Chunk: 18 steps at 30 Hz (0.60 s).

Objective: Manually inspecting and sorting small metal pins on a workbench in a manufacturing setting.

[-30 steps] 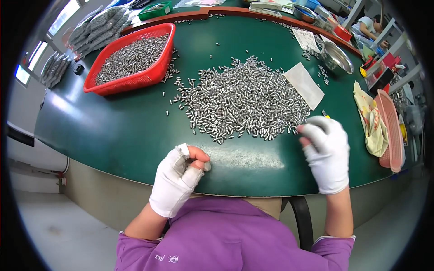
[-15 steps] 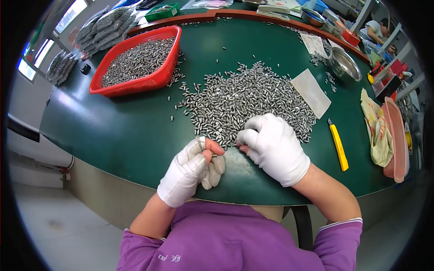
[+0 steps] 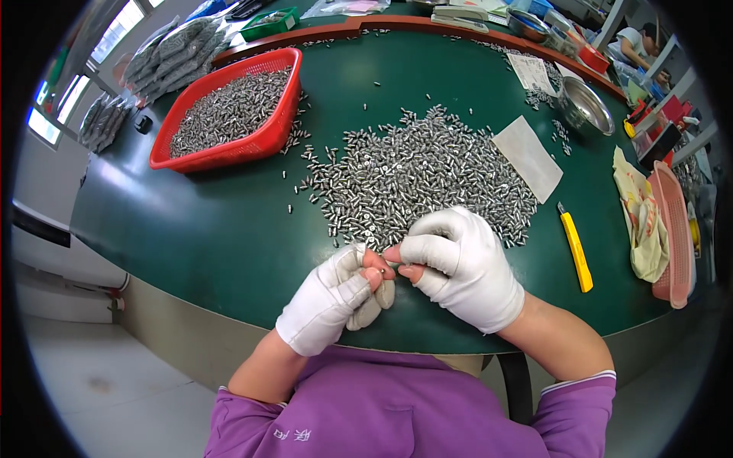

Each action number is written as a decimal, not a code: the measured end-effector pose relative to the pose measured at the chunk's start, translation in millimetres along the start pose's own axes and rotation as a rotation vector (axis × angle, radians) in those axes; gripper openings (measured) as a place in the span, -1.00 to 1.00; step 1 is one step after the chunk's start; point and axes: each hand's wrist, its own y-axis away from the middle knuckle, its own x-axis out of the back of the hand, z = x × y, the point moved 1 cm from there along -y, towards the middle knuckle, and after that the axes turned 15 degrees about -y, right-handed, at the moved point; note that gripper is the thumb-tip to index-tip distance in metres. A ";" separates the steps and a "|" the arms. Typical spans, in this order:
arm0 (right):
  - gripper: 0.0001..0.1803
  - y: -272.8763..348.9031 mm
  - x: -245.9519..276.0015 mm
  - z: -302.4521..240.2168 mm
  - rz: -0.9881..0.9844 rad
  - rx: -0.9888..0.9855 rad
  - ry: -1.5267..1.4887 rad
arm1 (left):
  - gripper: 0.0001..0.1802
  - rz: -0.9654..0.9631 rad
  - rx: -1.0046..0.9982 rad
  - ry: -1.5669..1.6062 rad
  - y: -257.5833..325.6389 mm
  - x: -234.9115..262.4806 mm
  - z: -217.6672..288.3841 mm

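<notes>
Just below frame centre, left hand (image 3: 324, 299) pinches a small metal part (image 3: 382, 271), right hand (image 3: 472, 267) half-curled beside it, hold unclear; centre-frame pile (image 3: 416, 179) pieces look light, hard, slippery, best gripped mid-body.

small silvery metal pieces (image 3: 416, 179), short and bullet-shaped, lie in a broad loose heap, pointing every which way. a tiny metal bit (image 3: 382, 270), details too small for me, sits pinched in the left hand (image 3: 324, 298).
</notes>
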 end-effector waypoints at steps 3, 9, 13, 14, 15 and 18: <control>-0.80 -1.9 1.0 -0.9 -0.024 0.035 0.022 | -0.77 0.047 0.001 -0.007 0.9 -0.7 -0.3; -0.79 -2.2 -1.8 -2.2 -0.035 0.159 0.114 | -0.73 -0.012 -0.040 -0.043 0.3 2.9 -2.7; -0.82 -0.5 -0.8 3.9 -0.034 0.118 0.276 | -0.72 0.038 -0.002 -0.011 0.3 2.3 -4.2; -0.84 -1.2 0.8 6.1 -0.044 0.098 0.318 | -0.72 0.052 -0.013 0.018 0.7 1.9 -3.3; -0.84 -0.9 1.2 7.3 -0.044 0.097 0.318 | -0.71 0.066 -0.023 0.046 0.7 1.9 -2.8; -0.80 0.3 -0.2 9.6 -0.108 0.066 0.373 | -0.71 0.005 -0.117 0.127 -1.0 4.5 -4.3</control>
